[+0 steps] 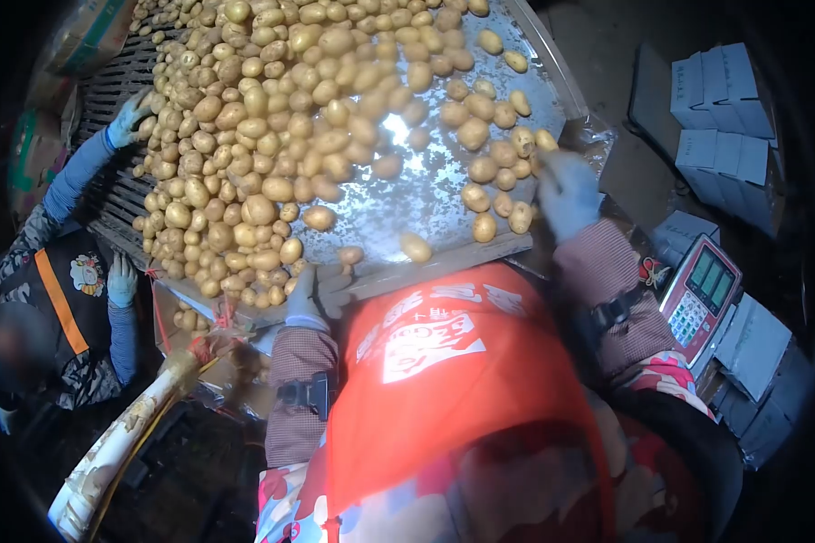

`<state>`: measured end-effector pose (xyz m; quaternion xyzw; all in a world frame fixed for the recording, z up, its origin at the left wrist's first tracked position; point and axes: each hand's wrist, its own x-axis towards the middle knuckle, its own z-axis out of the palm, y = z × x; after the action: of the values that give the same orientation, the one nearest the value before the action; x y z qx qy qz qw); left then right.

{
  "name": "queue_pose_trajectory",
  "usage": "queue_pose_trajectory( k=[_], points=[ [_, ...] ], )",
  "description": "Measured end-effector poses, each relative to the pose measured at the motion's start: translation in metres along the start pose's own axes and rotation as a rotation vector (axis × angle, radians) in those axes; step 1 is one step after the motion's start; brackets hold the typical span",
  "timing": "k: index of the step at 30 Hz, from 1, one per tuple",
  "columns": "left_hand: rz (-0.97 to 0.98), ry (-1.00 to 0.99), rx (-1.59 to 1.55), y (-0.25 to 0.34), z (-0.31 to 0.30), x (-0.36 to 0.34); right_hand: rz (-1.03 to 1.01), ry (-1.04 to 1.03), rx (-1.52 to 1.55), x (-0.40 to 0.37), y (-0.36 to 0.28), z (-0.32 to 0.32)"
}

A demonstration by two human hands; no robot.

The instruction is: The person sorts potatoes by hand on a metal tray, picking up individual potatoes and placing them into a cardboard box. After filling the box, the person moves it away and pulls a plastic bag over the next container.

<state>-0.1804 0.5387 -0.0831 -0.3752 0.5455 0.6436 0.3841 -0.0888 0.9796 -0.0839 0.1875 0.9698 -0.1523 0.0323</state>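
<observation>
Sorting table (pixel 371 226): metal is shining through mottled, worn patches
Potatoes (pixel 259 210): smooth skins are gleaming softly
Apron (pixel 398 398): smooth sheeting is looking mostly matt
Sleeve (pixel 598 262): woven cloth is showing fine texture
Cartons (pixel 720 167): matt cardboard is looking smooth
Scale (pixel 702 299): hard plastic is framing glossy display panels

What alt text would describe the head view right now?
A heap of potatoes covers much of a metal table; the wearer's gloved right hand is beside a smaller group, the left hand at the near edge. A co-worker's gloved hand is at the heap's left side.
</observation>
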Motion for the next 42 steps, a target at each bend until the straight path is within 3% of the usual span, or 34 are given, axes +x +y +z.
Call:
queue_pose_trajectory(
  k=[2, 5, 9, 13, 14, 16, 18, 21, 24, 25, 28, 29, 32, 33, 35, 38, 39, 42],
  points=[
    [0.01, 0.011, -0.012, 0.002, 0.002, -0.001, 0.074, 0.137, 0.16, 0.017, 0.032, -0.001],
    [0.023, -0.008, 0.043, 0.0, -0.006, 0.004, 0.276, -0.247, 0.273, 0.053, 0.03, -0.014],
    [0.005, -0.046, -0.005, -0.002, -0.007, 0.008, 0.288, -0.264, 0.207, 0.079, 0.071, 0.01],
    [-0.02, -0.203, -0.01, 0.002, -0.006, 0.003, 0.28, -0.126, 0.611, 0.086, 0.117, 0.05],
    [-0.026, -0.26, -0.01, 0.005, -0.001, -0.001, 0.23, -0.066, 0.688, 0.076, 0.112, 0.047],
    [-0.034, -0.359, -0.019, 0.01, 0.033, -0.018, 0.281, -0.156, 0.956, 0.053, 0.074, 0.023],
    [-0.109, -0.506, -0.155, 0.002, 0.077, -0.027, 0.505, -0.478, 1.334, 0.033, -0.015, -0.034],
    [-0.226, -0.706, -0.368, -0.002, 0.139, -0.026, 0.377, -0.538, 1.065, 0.052, -0.065, -0.033],
    [-0.143, -0.798, -0.52, -0.022, 0.152, -0.005, -0.167, -0.321, 0.295, 0.079, -0.048, 0.006],
    [-0.111, -0.837, -0.568, -0.026, 0.156, 0.004, -0.189, -0.303, 0.051, 0.081, -0.052, 0.012],
    [-0.063, -0.871, -0.69, -0.027, 0.153, 0.008, -0.014, -0.288, -0.048, 0.092, -0.076, 0.017],
    [-0.086, -0.832, -0.721, -0.027, 0.15, 0.005, -0.071, -0.293, -0.199, 0.101, -0.071, 0.03],
    [-0.145, -0.791, -0.701, -0.012, 0.142, -0.007, -0.004, -0.303, -0.201, 0.118, -0.101, 0.028],
    [-0.163, -0.789, -0.676, -0.008, 0.138, -0.009, 0.004, -0.258, -0.161, 0.12, -0.104, 0.03],
    [0.031, -0.782, -0.441, -0.024, 0.128, 0.009, 0.022, -0.171, -0.082, 0.121, -0.103, 0.033],
    [0.314, -0.741, -0.086, -0.061, 0.11, 0.058, 0.2, -0.326, 0.624, 0.099, -0.119, 0.001],
    [0.337, -0.66, -0.026, -0.058, 0.109, 0.054, 0.314, -0.38, 0.852, 0.086, -0.13, -0.018],
    [0.251, -0.402, -0.016, -0.021, 0.115, 0.013, 0.306, -0.567, 1.31, 0.07, -0.121, -0.003]
  ],
)
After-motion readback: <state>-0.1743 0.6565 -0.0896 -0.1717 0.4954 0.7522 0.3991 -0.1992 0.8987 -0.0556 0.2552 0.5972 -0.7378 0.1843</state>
